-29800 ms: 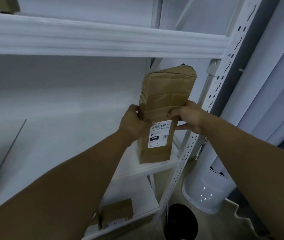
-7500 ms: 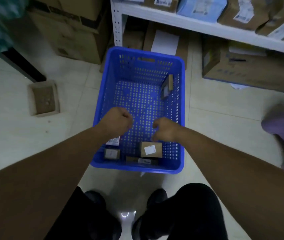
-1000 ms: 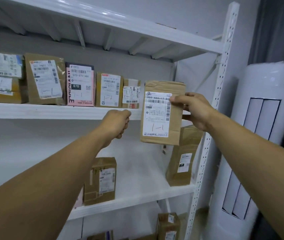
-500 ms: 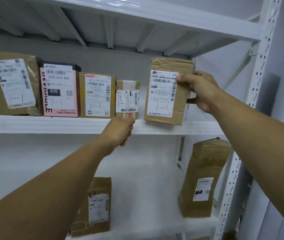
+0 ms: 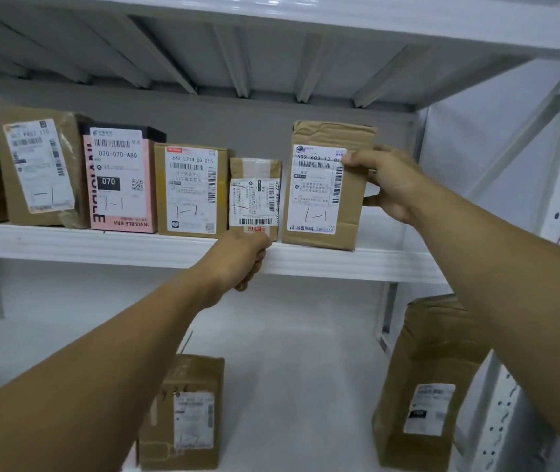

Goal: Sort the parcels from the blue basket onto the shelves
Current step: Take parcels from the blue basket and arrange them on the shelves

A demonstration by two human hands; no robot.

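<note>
Two bare forearms fill the lower half of the frame, one rising from the lower left corner, the other coming in from the right edge. Both are uncovered right down to the wrist. The left hand (image 5: 242,257), near centre, and the right hand (image 5: 389,180), at upper right, are bare too.

shelf (image 5: 339,264) white, wall (image 5: 254,131) behind it grey. tall parcel (image 5: 322,195) brown cardboard, white label, black barcodes, black handwritten "1-1". small parcel (image 5: 254,199) beside it brown, white label, red print at the bottom. pink box (image 5: 120,189): black top, white label, black "070" block, black lettering on pink. lower parcels (image 5: 186,413) brown, white labels.
</note>
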